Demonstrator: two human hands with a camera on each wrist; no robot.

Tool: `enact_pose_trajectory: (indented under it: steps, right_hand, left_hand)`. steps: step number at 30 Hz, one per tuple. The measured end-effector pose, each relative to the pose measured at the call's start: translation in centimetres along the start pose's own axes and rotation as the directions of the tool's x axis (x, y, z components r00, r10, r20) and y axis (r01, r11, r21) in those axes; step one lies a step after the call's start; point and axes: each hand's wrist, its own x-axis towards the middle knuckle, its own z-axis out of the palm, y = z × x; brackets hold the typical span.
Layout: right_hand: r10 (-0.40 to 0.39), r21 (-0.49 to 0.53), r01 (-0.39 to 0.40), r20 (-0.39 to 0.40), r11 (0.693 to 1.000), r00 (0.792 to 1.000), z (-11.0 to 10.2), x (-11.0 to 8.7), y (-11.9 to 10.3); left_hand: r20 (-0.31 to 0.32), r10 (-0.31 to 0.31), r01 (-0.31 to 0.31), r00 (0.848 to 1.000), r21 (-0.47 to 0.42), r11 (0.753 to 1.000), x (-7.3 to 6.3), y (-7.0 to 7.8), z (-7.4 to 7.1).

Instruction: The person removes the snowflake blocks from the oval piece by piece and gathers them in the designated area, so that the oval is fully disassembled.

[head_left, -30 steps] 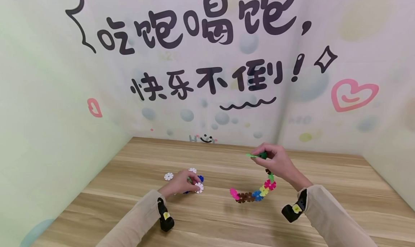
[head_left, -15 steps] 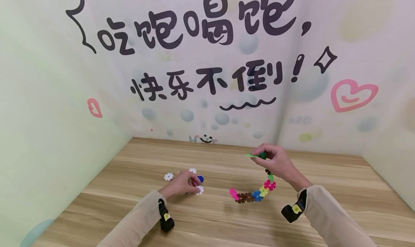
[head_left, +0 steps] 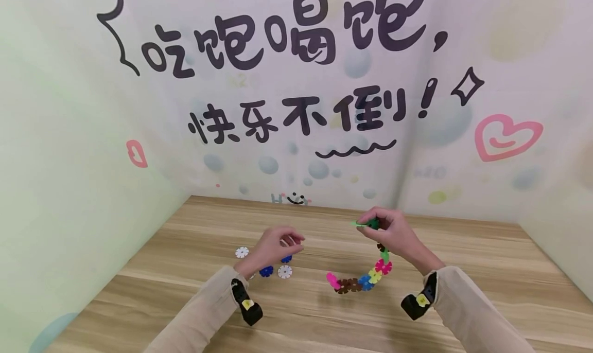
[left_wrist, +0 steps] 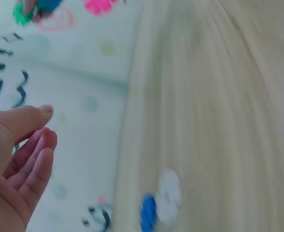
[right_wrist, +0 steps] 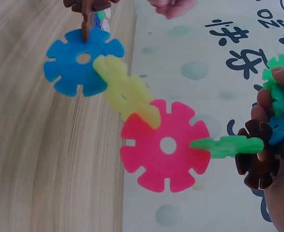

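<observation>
My right hand (head_left: 391,228) pinches one end of a chain of slotted plastic snowflake discs (head_left: 383,266), with a light green disc (right_wrist: 275,72) at its thumb. The chain hangs from the hand in a curve over the table, through brown, green, pink, yellow and blue discs to a bright pink disc (head_left: 332,279) at its far end. My left hand (head_left: 273,247) is raised over the loose discs, fingers loosely bent. In the left wrist view its thumb and fingers stand apart with nothing seen between them. Under it lie a white disc (head_left: 284,271) and a blue disc (head_left: 266,271).
Another white disc (head_left: 242,252) lies farther left, and a second blue disc (head_left: 286,259) shows just below the left hand. The wood-grain table (head_left: 185,301) ends at a printed cloth backdrop (head_left: 296,173) behind and at the sides.
The left hand has let go of the white disc, now flat on the table, and has lifted away to the right and back. The right hand and chain have hardly moved.
</observation>
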Motion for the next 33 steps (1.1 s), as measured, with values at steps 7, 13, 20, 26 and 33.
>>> enact_pose_trajectory:
  steps: [7, 13, 20, 26, 33]
  right_hand:
    - [0.002, -0.004, -0.002, 0.029, 1.000, 1.000, 0.4, 0.1, -1.1]
    - [0.014, -0.021, -0.013, 0.045, 1.000, 0.999, 0.9, 0.1, -2.5]
    - [-0.004, -0.003, 0.004, 0.068, 1.000, 0.998, 1.0, 0.1, -0.4]
    - [-0.015, 0.048, 0.011, 0.096, 0.999, 0.995, 1.3, 0.2, -0.3]
    - [0.006, 0.047, -0.012, 0.120, 0.999, 0.993, 1.4, 0.2, -0.4]
  left_hand:
    - [-0.087, 0.115, -0.125, 0.989, -0.119, 0.985, 0.8, 5.3, 1.1]
    - [-0.137, 0.194, -0.217, 0.971, -0.172, 0.961, 1.5, 8.8, 1.7]
    - [-0.126, 0.231, -0.251, 0.965, -0.171, 0.953, 2.2, 9.6, 2.4]
    - [-0.139, 0.241, -0.263, 0.961, -0.171, 0.950, 2.5, 9.4, 2.9]
    - [-0.189, 0.254, -0.291, 0.949, -0.206, 0.934, 2.5, 9.0, 3.1]
